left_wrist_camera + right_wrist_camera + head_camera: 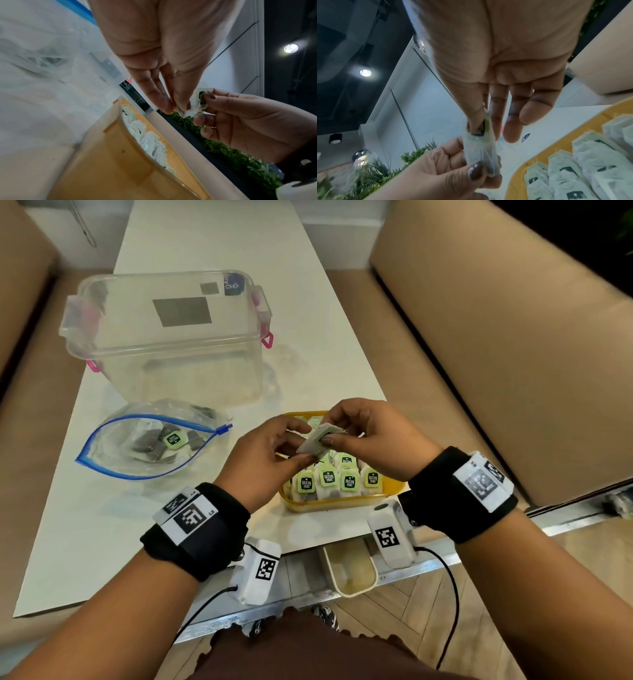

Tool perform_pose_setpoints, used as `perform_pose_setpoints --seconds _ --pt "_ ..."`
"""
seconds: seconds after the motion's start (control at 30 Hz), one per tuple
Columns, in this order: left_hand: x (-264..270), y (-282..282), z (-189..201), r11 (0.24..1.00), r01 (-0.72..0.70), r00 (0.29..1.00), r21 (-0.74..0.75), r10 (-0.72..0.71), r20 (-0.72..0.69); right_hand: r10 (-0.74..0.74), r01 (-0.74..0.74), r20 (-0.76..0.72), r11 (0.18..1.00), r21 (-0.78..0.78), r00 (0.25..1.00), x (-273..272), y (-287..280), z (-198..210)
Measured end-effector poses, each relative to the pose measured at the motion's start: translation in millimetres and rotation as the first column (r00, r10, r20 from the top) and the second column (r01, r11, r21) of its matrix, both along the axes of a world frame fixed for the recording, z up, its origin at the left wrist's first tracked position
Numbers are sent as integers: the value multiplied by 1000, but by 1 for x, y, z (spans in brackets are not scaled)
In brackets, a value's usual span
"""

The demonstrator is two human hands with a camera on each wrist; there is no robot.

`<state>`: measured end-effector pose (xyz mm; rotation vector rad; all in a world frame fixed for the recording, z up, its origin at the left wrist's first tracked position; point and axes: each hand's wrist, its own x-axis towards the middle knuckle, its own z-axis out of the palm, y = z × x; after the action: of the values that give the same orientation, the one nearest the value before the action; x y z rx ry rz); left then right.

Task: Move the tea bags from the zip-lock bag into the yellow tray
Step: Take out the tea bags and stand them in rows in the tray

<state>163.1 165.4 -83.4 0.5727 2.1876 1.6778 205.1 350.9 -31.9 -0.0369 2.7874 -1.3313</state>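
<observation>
Both hands hold one white tea bag [317, 441] just above the yellow tray [390, 491]. My left hand [270, 446] pinches its lower corner between thumb and fingers. My right hand [359, 429] pinches its upper end at the green tag. The same tea bag [197, 104] shows in the left wrist view and, edge on, as tea bag [481, 148] in the right wrist view. The tray holds several tea bags [339, 481] standing in rows with green tags. The open zip-lock bag [113, 453] lies to the left with a few tea bags [154, 440] inside.
A clear plastic box [164, 337] with pink clips stands behind the zip-lock bag on the white table [85, 525]. Tan cushions flank the table. A small cream container [349, 573] hangs at the table's near edge.
</observation>
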Motion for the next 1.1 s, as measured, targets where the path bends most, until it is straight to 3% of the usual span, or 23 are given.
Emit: perform_pose_setpoints --seconds 0.1,0.23,0.33,0.43,0.53,0.63,0.77,0.93,1.1 --pt "2 5 0 1000 19 999 -23 -20 -36 44 -44 1 996 79 999 0 3 0" --pt "-4 -2 -6 979 -131 969 -159 93 -228 29 -50 84 964 260 996 -2 27 8" --pt "-11 -9 -13 917 -221 929 -333 94 -358 87 -246 299 799 549 950 -1 40 6" --pt "-10 -13 -21 880 -203 939 -429 51 -339 89 -356 413 689 632 906 2 41 -11" --pt "-7 -13 -25 867 -169 960 -470 37 -277 57 -393 471 645 655 880 3 39 -28" --pt "-6 -13 -27 846 -167 969 -506 46 -242 31 -401 480 597 694 877 2 35 -37" --pt "-4 -11 -28 874 -165 974 -458 72 -213 41 -414 465 529 741 884 2 34 -45" --pt "-3 -10 -28 881 -182 974 -437 101 -203 59 -403 432 488 774 900 0 36 -50" --pt "-3 -10 -28 876 -189 975 -444 112 -194 34 -327 362 514 793 932 1 38 -51"
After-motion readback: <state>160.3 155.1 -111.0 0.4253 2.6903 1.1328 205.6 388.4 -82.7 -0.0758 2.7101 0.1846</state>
